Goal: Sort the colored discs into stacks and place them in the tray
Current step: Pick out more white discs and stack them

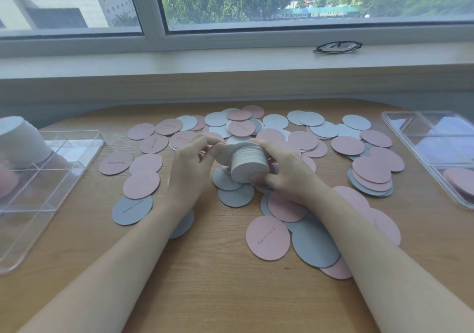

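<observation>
Gripping a grey stack [250,164] on its side above the table [218,281], the R hand [284,176] had fingers curled round it; L hand [192,163] pinched one grey disc [224,154] at the stack's end. Loose pink & grey discs [302,140] lay all around (script on a pink disc [268,237] read approx. "Good luck"). Clear tray [51,168] at left held a white stack [19,140].

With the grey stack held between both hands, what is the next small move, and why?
Probably lay the single grey disc pinched by the left hand flat onto the grey stack that the right hand grips on its side. The disc is already at the stack's end, and many loose grey discs lie on the table unsorted, so stacking likely goes on before the tray.
</observation>
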Demonstrator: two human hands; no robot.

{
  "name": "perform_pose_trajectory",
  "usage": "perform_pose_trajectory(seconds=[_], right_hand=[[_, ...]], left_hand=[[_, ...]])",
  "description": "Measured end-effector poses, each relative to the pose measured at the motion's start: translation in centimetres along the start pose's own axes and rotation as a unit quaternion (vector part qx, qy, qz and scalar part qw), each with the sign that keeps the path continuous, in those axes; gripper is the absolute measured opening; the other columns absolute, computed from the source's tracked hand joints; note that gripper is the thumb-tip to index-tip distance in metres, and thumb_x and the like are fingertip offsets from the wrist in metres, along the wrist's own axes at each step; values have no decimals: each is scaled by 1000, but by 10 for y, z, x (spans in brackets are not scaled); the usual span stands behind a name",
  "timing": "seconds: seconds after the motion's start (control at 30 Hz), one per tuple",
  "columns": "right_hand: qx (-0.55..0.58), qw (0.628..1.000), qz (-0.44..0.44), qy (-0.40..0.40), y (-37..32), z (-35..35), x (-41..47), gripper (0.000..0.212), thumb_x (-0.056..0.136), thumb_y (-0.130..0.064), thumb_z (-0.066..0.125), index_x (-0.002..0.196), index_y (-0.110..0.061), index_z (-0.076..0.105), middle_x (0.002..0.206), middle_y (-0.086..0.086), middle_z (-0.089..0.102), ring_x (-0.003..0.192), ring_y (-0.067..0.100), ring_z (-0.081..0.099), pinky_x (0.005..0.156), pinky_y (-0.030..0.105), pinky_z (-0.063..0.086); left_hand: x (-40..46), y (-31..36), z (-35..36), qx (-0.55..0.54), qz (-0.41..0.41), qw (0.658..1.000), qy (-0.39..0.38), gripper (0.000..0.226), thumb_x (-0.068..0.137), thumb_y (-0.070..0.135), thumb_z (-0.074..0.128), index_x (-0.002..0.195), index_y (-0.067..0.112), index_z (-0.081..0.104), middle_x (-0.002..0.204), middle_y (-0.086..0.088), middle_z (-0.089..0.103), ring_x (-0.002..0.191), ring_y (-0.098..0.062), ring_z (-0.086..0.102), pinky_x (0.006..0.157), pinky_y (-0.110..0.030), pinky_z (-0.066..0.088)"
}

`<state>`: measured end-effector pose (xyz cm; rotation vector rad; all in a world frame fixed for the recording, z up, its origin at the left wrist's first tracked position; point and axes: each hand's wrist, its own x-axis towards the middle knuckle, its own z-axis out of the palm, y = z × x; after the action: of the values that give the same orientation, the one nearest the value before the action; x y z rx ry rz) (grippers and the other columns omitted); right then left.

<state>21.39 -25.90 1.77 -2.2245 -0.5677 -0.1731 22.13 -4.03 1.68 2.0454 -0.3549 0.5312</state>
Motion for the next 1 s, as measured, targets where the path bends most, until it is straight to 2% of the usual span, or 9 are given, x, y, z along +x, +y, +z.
perform_pose_trajectory(seconds=[0.13, 0.23, 0.33, 0.47, 0.57, 0.67, 0.83, 0.9, 1.0], right_hand=[[3, 1000, 1, 3, 2, 1, 0, 73, 77, -29, 84, 141, -21, 50, 126, -8, 49, 103, 10, 54, 88, 20, 46], [15, 1000, 9, 1, 0, 2, -1, 61, 79, -24, 82, 132, -24, 52, 116, -11, 56, 96, 5, 53, 82, 18, 45], [-10, 1000, 18, -7, 0, 2, -1, 69, 82, -30, 78, 142, -26, 45, 119, -13, 55, 110, 10, 47, 95, 25, 39], [-54, 997, 43, -35, 1, 1, 0, 86, 86, -33, 74, 156, -22, 24, 136, -8, 45, 131, 16, 29, 110, 30, 23], [-8, 998, 51, -43, 3, 2, 0, 89, 88, -30, 73, 158, -19, 17, 153, -3, 34, 141, 11, 27, 117, 30, 23], [20, 999, 37, -31, 1, 1, 0, 84, 86, -22, 75, 155, -22, 26, 147, -6, 42, 133, 8, 40, 110, 26, 33], [-6, 1000, 24, -3, 2, -5, -3, 61, 83, -21, 77, 136, -24, 46, 112, -21, 53, 102, 3, 49, 86, 18, 41], [-11, 999, 30, 0, 2, -8, -3, 60, 83, -21, 76, 136, -24, 47, 106, -30, 48, 99, 0, 47, 84, 13, 39], [-15, 999, 31, -2, 1, -10, -5, 60, 82, -22, 77, 134, -26, 47, 107, -22, 51, 101, 9, 51, 88, 26, 43]], left_hand=[[-1, -1, 7, -72, -43, 995, -51, 13, 98, 18, 61, 97, 22, 73, 90, 10, 72, 88, -9, 66, 80, -30, 52], [-2, -4, 8, -63, -45, 995, -64, 15, 97, 20, 63, 106, 23, 74, 96, 14, 74, 94, -5, 67, 86, -29, 53], [-3, -4, 11, -48, -4, 996, -79, 20, 98, 19, 61, 114, 21, 73, 100, 9, 74, 97, -12, 67, 85, -33, 52], [-2, -6, 12, 71, 127, 984, -106, 38, 100, 6, 47, 132, 17, 64, 112, 8, 67, 95, -11, 60, 79, -29, 49], [-1, -7, 12, 190, 167, 959, -129, 67, 83, -4, 38, 146, 15, 49, 134, 7, 59, 103, -19, 54, 85, -24, 43], [1, -5, 12, 258, 203, 932, -153, 73, 79, -4, 37, 150, 13, 41, 141, 4, 54, 110, -20, 49, 91, -24, 40], [30, -1, 12, 203, 54, 974, -87, 38, 95, 9, 46, 123, 21, 69, 114, 8, 64, 103, -18, 57, 80, -37, 50], [49, 0, 16, 240, -36, 964, -108, 25, 95, 29, 57, 117, 25, 71, 109, 7, 61, 104, -18, 55, 79, -33, 44], [68, -4, 27, 319, -120, 923, -177, 33, 86, 51, 62, 105, 26, 73, 110, 3, 57, 108, -19, 53, 81, -35, 45]])
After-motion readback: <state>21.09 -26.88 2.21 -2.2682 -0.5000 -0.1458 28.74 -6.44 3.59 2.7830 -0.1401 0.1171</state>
